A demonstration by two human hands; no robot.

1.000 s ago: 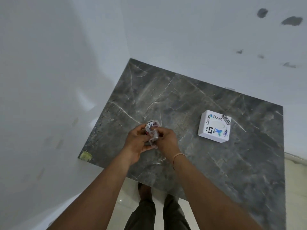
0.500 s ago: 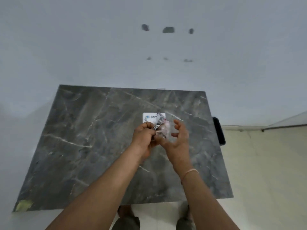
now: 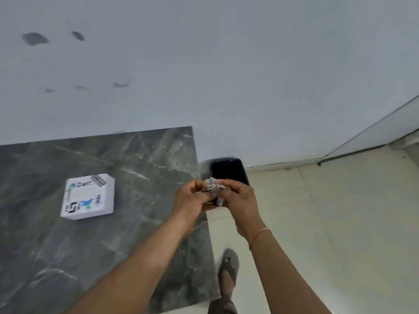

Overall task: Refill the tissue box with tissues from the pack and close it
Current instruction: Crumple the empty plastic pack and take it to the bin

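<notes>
Pinching crinkled tissue pack (image 3: 212, 185) between left hand (image 3: 192, 200), right hand (image 3: 238, 198), fingers closed

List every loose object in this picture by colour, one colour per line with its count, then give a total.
White: 1, the square white cardboard tissue box
Clear: 1, the crumpled clear plastic tissue pack held in both hands
Black: 1, the rounded black bin
Total: 3

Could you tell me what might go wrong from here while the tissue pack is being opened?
Both the left hand and right hand work the tissue pack past the table edge, so dropped tissues would likely hit the floor. The tissue box sits well aside, needing a carry back.
</notes>
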